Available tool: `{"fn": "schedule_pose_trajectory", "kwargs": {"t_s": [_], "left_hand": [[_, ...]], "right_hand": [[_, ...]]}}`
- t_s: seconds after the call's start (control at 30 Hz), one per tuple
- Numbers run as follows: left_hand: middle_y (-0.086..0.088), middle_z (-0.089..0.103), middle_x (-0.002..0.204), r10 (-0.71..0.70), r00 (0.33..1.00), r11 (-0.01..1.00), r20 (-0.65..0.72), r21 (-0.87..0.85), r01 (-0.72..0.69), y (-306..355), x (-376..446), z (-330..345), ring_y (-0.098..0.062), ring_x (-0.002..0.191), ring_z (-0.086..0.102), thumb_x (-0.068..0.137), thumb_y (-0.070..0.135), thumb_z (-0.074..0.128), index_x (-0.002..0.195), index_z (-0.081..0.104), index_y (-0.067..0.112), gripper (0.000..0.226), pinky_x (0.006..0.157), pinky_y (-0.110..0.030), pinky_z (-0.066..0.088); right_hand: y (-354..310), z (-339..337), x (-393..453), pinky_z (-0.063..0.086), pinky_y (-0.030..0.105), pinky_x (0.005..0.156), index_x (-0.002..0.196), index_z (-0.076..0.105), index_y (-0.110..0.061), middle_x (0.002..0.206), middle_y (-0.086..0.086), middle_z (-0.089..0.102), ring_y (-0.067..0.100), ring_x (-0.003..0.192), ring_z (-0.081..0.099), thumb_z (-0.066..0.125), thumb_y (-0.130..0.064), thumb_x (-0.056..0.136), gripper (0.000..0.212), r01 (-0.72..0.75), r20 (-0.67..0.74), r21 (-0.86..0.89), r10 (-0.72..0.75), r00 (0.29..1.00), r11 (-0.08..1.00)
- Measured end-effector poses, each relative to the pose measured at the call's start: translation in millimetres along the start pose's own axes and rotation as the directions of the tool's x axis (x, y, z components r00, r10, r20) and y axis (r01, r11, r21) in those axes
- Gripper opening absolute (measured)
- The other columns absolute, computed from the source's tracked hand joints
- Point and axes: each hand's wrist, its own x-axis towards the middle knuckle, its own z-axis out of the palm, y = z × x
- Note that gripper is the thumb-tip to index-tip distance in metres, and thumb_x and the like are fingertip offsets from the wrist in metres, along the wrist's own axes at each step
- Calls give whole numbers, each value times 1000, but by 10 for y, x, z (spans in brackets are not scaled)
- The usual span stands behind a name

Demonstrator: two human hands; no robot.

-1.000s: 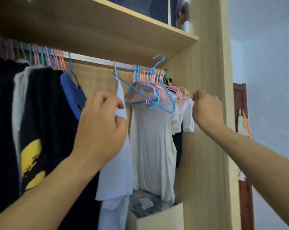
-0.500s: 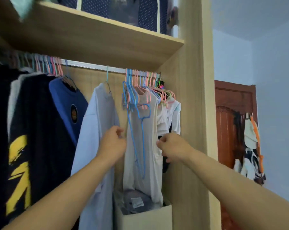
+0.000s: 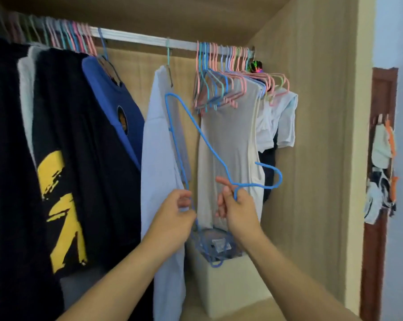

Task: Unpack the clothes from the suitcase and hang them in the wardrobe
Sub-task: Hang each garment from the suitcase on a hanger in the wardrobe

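Since half a second ago, both my hands have dropped from the bunched spare hangers (image 3: 221, 89) at the rail's (image 3: 147, 40) right end, bringing one blue hanger (image 3: 195, 126) away. Left hand (image 3: 175, 216) pinches its lower wire; right hand (image 3: 237, 207) grasps the neck, hook pointing right, probably readying it for the next garment. Pale blue shirt (image 3: 158, 158) hangs mid-rail; the suitcase is out of view.

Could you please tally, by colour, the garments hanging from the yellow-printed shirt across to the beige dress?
Black shirt, yellow print: 1
Blue shirt: 1
Pale blue shirt: 1
Beige dress: 1
Total: 4
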Motion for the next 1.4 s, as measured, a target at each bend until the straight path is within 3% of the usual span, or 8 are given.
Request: {"fn": "schedule_pose_trajectory", "kwargs": {"t_s": [0.23,0.37,0.53,0.67,0.83,1.03,1.27,1.4], "left_hand": [[2,64,102,47,998,991,-29,-126,-50,-144,-330,582,9,71,60,88,-5,62,117,57,15,36,73,-13,51],[0,70,99,-143,919,913,367,-309,265,-447,-1048,1655,-14,85,70,95,22,61,117,58,25,23,82,-36,56],[-1,66,64,-276,622,778,733,-209,592,-654,-2634,3079,-17,59,68,110,21,39,94,56,11,26,70,-37,61],[-5,68,71,-394,247,688,885,106,718,-763,-4159,4108,-21,72,73,110,27,41,100,57,13,24,87,-48,57],[-3,66,93,-625,-250,622,740,665,414,-1195,-5868,4913,-18,74,63,106,23,50,116,58,16,14,68,-26,46],[-6,61,82,-838,-320,432,443,895,109,-2001,-7132,5284,-17,59,57,105,20,48,103,59,11,14,55,-22,40],[-13,55,74,-821,-248,550,514,828,-105,-3934,-8410,6659,-27,71,56,93,22,51,70,51,13,24,60,-31,39],[-22,59,131,-843,-80,537,533,822,-191,-5321,-8941,7737,-40,120,58,107,28,42,128,57,2,37,92,-37,48]], "right_hand": [[33,-1273,-936,51,30,55,116,67,-11,78,3,58,15,55,50,44,-8,104,26,-240,54,-104,246,968,965],[-40,-2396,-2174,53,27,54,113,68,-10,83,3,63,14,61,56,53,-9,97,22,-461,-114,-152,448,887,874],[-483,-3637,-3983,52,28,65,121,63,-8,82,7,64,15,66,57,61,-21,90,33,-598,-439,-13,533,724,801],[-868,-4608,-5478,43,25,64,100,67,-4,73,4,61,16,68,51,59,-18,93,18,-586,-820,147,430,379,797],[-1319,-5804,-7114,45,20,63,83,70,-11,70,5,63,11,62,55,58,-9,99,20,-824,-971,40,217,102,565],[-1160,-6652,-8763,46,31,63,77,63,-14,70,7,64,21,65,60,52,-7,100,27,-874,-958,286,117,-261,393],[536,-7446,-10108,52,48,78,78,71,-27,76,4,70,23,74,68,54,-34,92,24,-825,-893,447,127,-431,345],[1477,-7790,-10607,48,27,74,90,65,-21,79,-3,69,-4,63,63,48,-16,103,22,-797,-887,454,114,-448,399]]}}
